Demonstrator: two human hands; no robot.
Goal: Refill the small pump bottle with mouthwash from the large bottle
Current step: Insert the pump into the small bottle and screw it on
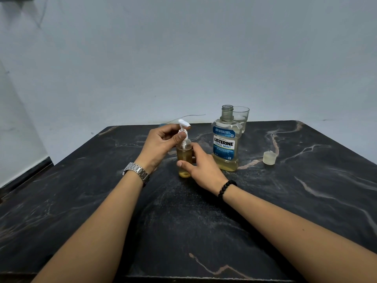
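The small clear pump bottle [184,158] stands upright on the dark marble table [204,211], holding yellowish liquid. My right hand [201,163] wraps around its body. My left hand [161,142] pinches the collar of the white pump head [183,124], which sits raised above the bottle's neck with its stem inside the opening. The large mouthwash bottle [225,141] with a blue label stands uncapped just right of my hands, with yellowish liquid low in it. Its clear cap [269,157] lies on the table farther right.
A clear drinking glass [241,117] stands behind the large bottle near the table's far edge. A pale wall rises behind the table. A thin wire [187,117] runs along the wall behind the pump. The table drops off at left to a lower floor.
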